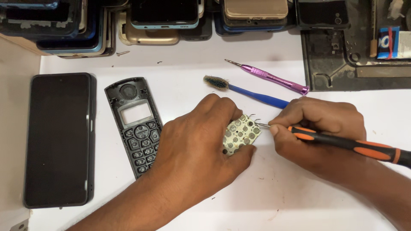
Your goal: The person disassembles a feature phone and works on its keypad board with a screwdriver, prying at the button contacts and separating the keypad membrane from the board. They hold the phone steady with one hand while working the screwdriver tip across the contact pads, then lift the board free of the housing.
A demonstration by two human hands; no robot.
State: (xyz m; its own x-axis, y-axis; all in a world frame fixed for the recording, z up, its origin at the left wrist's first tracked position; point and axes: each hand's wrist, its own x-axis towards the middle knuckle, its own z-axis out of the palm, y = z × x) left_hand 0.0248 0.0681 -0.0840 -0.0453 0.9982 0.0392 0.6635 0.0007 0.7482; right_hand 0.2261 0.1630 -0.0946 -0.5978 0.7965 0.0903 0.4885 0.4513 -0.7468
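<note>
Looking down from the head view: pinning a small keypad circuit board (241,134) against the white counter (265,196) with the left hand (198,141), fingers curled over the board's left end and thumb pressing along its lower edge. Gripping a black-and-orange screwdriver (346,144) in the right hand (319,128), clenched around the shaft close to the metal tip. Touching that tip to the board's upper right corner, so lying just left of the right hand and just right of the left palm, between the two. Running the board's long axis diagonally, lower left to upper right; slanting the screwdriver handle away to the lower right. Sitting nearer the left hand, which is covering part of it. Resting well apart to the left: a grey handset front shell (135,124) and a dark smartphone (59,139). Lying just above the hands: a blue brush (246,90) and a purple screwdriver (269,78), both untouched.
</note>
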